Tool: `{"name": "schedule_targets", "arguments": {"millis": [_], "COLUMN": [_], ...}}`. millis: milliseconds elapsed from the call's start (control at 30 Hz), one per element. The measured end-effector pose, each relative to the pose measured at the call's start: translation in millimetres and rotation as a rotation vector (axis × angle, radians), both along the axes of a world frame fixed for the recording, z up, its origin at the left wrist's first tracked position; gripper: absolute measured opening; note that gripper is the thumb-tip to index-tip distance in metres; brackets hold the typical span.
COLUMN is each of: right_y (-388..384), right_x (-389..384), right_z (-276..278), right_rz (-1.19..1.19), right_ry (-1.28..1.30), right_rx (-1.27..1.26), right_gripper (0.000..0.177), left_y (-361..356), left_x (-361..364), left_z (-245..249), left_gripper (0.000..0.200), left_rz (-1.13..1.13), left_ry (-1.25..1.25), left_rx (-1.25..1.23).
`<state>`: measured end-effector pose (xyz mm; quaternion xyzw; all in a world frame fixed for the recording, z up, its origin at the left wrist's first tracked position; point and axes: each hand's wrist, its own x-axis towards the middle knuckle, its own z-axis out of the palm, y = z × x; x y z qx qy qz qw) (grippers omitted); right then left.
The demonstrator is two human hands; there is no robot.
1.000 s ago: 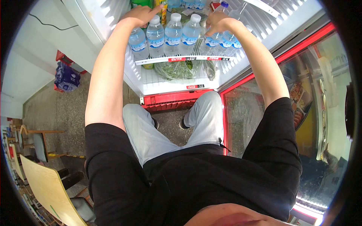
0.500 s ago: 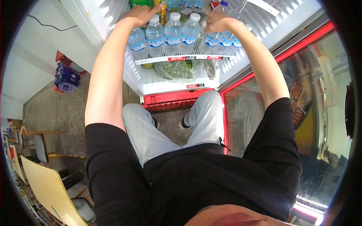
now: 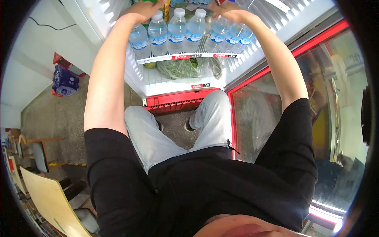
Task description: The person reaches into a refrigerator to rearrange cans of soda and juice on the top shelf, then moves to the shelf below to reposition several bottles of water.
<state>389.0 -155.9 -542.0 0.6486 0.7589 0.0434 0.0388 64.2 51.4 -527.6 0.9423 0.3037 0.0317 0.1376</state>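
Note:
In the head view, my left hand reaches over the bottles at the left of the fridge shelf. Its index finger stretches to a yellow container, partly cut off by the top edge. Across from it, my right hand is above the right-hand bottles, its slightly blurred fingers stretched leftward. Nothing shows gripped in either hand. Between them stand clear water bottles with white caps and blue labels, among them a left one, a middle one and a right one.
Below the shelf edge lies a clear bag of green vegetables. The fridge's red-framed glass door stands open on my right. A purple-wrapped pack sits on the floor at left, and a wooden chair is nearer.
The view has shifted, so the fridge appears slightly higher and further left. My right hand's fingers have gone from curled over a bottle to stretched leftward. My left hand stays near the yellow container.

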Motion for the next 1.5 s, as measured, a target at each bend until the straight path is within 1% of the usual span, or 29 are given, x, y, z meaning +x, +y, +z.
{"name": "schedule_targets", "arguments": {"millis": [33,100,133,233,267,367,400,433,467,533,633,733,800,833,933,967,1067,1100,1200,1300,1400,1500], "right_y": [0.6,-16.4,-27.9,-53.5,-61.0,-77.4,-82.6,-85.6,-86.6,-89.8,-81.4,-71.7,-59.1,-52.5,-32.9,-32.3,-20.5,-12.4,5.8,8.4,3.5,6.2], "right_x": [0.9,5.1,-5.8,-29.0,-31.4,-26.4,-19.7,-15.5,-20.9,-29.4,-7.6,-54.2,-62.7,-66.8,-94.8,-125.8,-144.7,-137.4,-136.8,-143.4,-159.5,-153.4], "right_z": [3.1,9.3,20.0,54.3,59.9,65.3,62.1,60.1,62.7,66.5,41.4,57.8,48.3,44.1,35.0,54.6,51.6,37.4,28.7,26.1,39.0,35.0], "right_rz": [0.151,-0.074,-0.186,-0.535,-0.507,-0.432,-0.411,-0.389,-0.405,-0.438,-0.529,-0.507,-0.287,-0.176,-0.005,-0.167,-0.17,-0.108,-0.158,-0.175,-0.213,-0.171], "right_ry": [-0.208,0.016,0.128,-0.093,-0.076,-0.009,0.021,0.051,0.053,0.059,0.071,0.057,0.124,0.153,0.129,0.084,0.17,0.112,0.115,0.03,-0.002,-0.001], "right_rx": [-0.012,0.148,0.226,0.06,0.036,-0.013,-0.017,-0.02,-0.022,-0.028,0.326,0.224,0.263,0.282,0.453,0.28,0.255,0.364,0.15,0.117,-0.024,-0.061], "right_gripper": [0.044,0.048,0.05,0.049,0.048,0.043,0.041,0.039,0.037,0.035,0.044,0.042,0.04,0.04,0.039,0.043,0.044,0.044,0.036,0.042,0.051,0.059], "left_y": [1.6,3.9,3.5,-2.4,-6.3,-15.1,-7.2,8.3,12.3,13.9,11.4,14.9,11.8,-2.0,-9.8,-11.2,-16.2,-17.3,-13.1,-12.2,-11.1,-9.6], "left_x": [-0.8,-1.9,-3.2,-7.3,-7.8,-9.9,-7.7,-3.7,-2.8,-1.0,-1.4,-3.6,-4.5,-8.4,-13.2,-14.6,-17.8,-18.2,-14.4,-14.6,-12.8,-12.3], "left_z": [-2.8,-5.4,-5.6,-0.7,2.9,14.9,6.4,-9.7,-13.9,-14.7,-16.4,-17.0,-13.1,-5.0,0.0,0.5,5.6,6.0,1.7,3.0,0.5,0.3], "left_gripper": [0.098,0.097,0.097,0.098,0.099,0.079,0.082,0.088,0.098,0.099,0.1,0.099,0.098,0.097,0.093,0.092,0.092,0.091,0.093,0.095,0.097,0.098], "left_rz": [-0.002,-0.007,-0.014,-0.012,-0.01,0.019,-0.026,-0.071,-0.117,-0.09,-0.088,-0.116,-0.125,-0.122,-0.151,-0.143,-0.125,-0.121,-0.105,-0.13,-0.112,-0.125], "left_ry": [-0.023,-0.058,-0.069,-0.049,-0.032,-0.005,-0.049,-0.092,-0.136,-0.122,-0.137,-0.129,-0.118,-0.115,-0.106,-0.103,-0.1,-0.098,-0.094,-0.084,-0.102,-0.099], "left_rx": [0.01,0.025,0.028,0.013,0.005,-0.064,-0.054,-0.044,-0.032,-0.038,-0.025,-0.016,-0.013,-0.01,0.003,0.003,-0.001,-0.006,0.008,0.013,0.013,0.015]}}
